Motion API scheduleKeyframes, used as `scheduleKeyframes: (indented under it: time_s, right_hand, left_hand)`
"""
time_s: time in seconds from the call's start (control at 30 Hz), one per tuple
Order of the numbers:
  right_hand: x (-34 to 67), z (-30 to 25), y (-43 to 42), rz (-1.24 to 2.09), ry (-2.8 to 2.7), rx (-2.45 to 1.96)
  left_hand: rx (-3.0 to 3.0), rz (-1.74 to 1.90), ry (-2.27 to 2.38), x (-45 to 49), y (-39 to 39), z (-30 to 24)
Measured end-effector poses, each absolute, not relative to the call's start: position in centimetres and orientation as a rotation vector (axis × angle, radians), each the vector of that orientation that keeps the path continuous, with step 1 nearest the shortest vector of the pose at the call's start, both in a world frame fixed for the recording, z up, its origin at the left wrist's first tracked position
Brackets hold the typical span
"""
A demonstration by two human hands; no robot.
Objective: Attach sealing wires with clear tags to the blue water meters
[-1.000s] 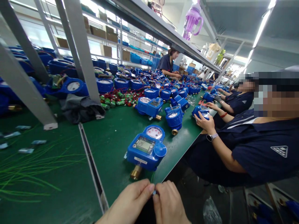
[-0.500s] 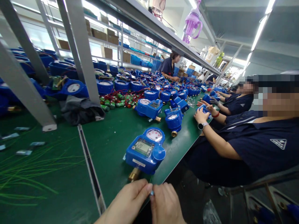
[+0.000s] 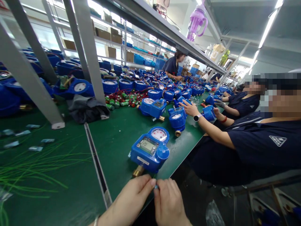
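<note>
Just below the brass pipe end of the nearest blue water meter, the left hand and the right hand come together. Each has a narrow grip, thumb and fingers pinched on one small light-blue piece; only a speck of it shows, the rest being hidden by the fingers. That water meter lies on the green worktop, its display and round dial facing up. Left of the water meter, a dark slot crosses the worktop, and past it are spread thin green strands and several pale blue tags. Farther off, up and left from the water meter, a crumpled dark cloth lies beside a frame post, near a heap of green batteries. Behind the water meter are a second meter and a third meter, well apart from it. To its right, a co-worker's watch-wearing hand reaches to the third meter, though whether they touch I cannot tell; that person's other hand is at another blue meter.
</note>
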State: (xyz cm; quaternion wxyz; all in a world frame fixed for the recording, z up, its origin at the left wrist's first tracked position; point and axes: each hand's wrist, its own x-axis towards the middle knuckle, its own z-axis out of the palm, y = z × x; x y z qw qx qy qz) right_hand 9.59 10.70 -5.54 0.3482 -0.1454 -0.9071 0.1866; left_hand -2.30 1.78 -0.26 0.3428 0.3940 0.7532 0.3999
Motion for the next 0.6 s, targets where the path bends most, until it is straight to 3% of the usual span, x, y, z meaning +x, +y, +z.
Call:
scheduleKeyframes:
  time_s: [0.07, 0.13, 0.2, 0.3, 0.37, 0.4, 0.53, 0.6]
  right_hand:
    - [9.6, -6.1, 11.2, 0.222, -2.371, -0.261]
    - [9.3, -6.2, 11.4, 0.272, -2.371, -0.210]
    - [8.7, -5.9, 11.4, 0.692, -2.348, -0.309]
    - [8.1, -5.0, 11.0, 1.658, -2.118, -0.674]
    - [8.0, -4.7, 10.7, 1.859, -2.045, -0.783]
    - [8.2, -4.8, 10.6, 1.730, -2.108, -0.745]
    - [8.8, -5.9, 10.8, 0.607, -2.302, -0.424]
    - [8.8, -6.3, 11.3, 0.292, -2.336, -0.312]
  left_hand:
    - [1.009, 1.052, 1.947, -2.3, 1.9, -0.3]
    - [1.007, 1.048, 1.983, -2.1, 2.0, -0.2]
    - [1.015, 1.038, 2.035, -2.0, 2.1, -0.2]
    - [1.043, 1.037, 2.083, -2.0, 2.3, -0.1]
    - [1.047, 1.028, 2.095, -2.0, 2.5, -0.1]
    - [1.042, 1.027, 2.090, -2.1, 2.5, -0.1]
    - [1.016, 1.059, 2.003, -2.6, 2.4, -0.5]
    - [1.016, 1.072, 1.981, -2.7, 2.3, -0.7]
